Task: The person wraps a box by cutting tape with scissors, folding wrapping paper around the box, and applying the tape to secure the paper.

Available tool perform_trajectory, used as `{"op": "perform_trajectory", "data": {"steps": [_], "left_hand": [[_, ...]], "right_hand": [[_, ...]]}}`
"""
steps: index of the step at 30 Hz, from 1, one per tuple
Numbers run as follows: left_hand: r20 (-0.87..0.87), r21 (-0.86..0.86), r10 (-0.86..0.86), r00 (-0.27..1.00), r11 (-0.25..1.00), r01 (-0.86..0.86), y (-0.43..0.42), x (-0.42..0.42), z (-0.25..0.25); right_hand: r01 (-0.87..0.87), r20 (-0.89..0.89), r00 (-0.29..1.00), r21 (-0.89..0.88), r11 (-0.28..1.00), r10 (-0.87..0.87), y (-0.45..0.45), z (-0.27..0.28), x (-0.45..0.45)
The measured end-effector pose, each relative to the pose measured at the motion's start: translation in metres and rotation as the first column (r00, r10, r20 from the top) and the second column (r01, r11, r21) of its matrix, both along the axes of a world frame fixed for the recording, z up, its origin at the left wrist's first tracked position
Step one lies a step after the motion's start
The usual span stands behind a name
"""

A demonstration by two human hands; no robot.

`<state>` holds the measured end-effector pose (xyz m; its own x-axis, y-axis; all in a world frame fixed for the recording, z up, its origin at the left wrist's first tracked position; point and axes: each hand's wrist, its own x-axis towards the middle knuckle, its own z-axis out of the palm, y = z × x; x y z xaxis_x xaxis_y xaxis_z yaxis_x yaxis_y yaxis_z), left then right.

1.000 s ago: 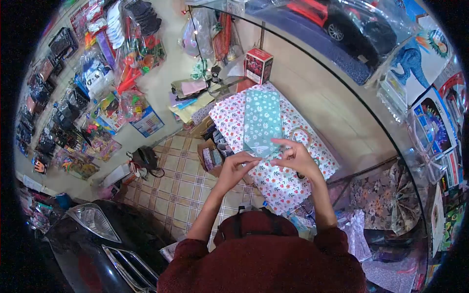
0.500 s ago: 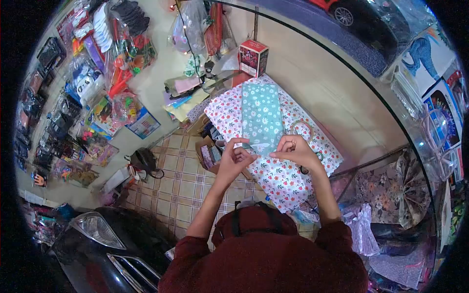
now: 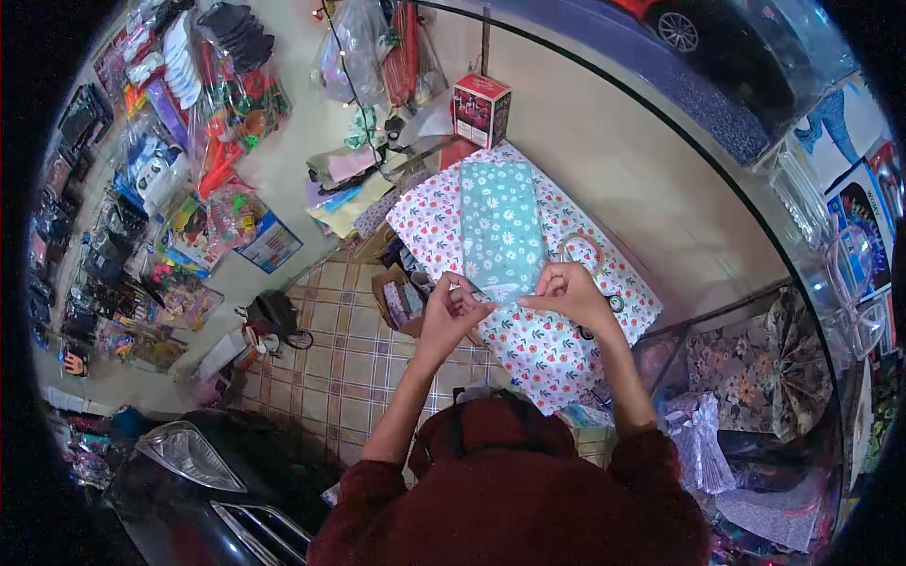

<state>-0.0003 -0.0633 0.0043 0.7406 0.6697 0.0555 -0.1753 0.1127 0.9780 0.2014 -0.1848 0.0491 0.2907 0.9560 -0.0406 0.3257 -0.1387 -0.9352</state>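
A long strip of green wrapping paper [image 3: 500, 222] printed with white daisies lies on a white sheet with red flowers [image 3: 547, 363]. At its near end the paper is folded, and a pale edge shows there. My left hand [image 3: 455, 309] is closed in a pinch at the left of this end. From the right, my right hand [image 3: 566, 291] pinches the same end, thumb and finger close to the left fingertips. A roll of tape [image 3: 596, 247] lies just beyond my right hand. Dark scissor handles [image 3: 615, 303] show partly beside that wrist.
A red and black box [image 3: 481, 111] stands at the table's far corner. Stacked papers [image 3: 347, 184] lie to its left. An open carton [image 3: 396, 294] sits below the left edge. A black motorbike [image 3: 208, 481] is at lower left, and bagged goods [image 3: 231, 123] hang on the wall.
The view has shifted slightly. Both hands stay at the paper's near end, the right fingertips a little closer to the left, and the pale folded edge shows more plainly.
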Motion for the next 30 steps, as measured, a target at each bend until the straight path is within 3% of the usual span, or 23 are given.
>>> {"op": "perform_trajectory", "data": {"steps": [3, 12, 21, 25, 30], "left_hand": [[0.050, 0.003, 0.019, 0.999, 1.000, -0.019, -0.002, 0.003, -0.004], [-0.034, -0.082, 0.018, 0.999, 0.996, -0.021, -0.004, 0.000, -0.014], [-0.117, 0.001, 0.024, 0.993, 1.000, -0.024, 0.000, 0.000, -0.028], [-0.163, 0.029, -0.009, 0.987, 0.999, 0.014, 0.000, -0.001, -0.029], [-0.072, 0.067, -0.008, 0.997, 0.998, 0.013, -0.003, 0.003, -0.033]], "right_hand": [[0.050, 0.040, 0.998, -0.015, 0.999, -0.049, -0.001, -0.004, -0.005], [0.098, 0.044, 0.994, 0.026, 0.995, -0.099, -0.006, -0.022, -0.008], [0.148, 0.110, 0.984, -0.046, 0.988, -0.142, -0.007, -0.027, -0.014], [0.153, 0.106, 0.982, 0.041, 0.987, -0.157, -0.009, -0.036, -0.018], [0.119, 0.135, 0.981, 0.138, 0.983, -0.138, -0.007, -0.038, -0.019]]}}
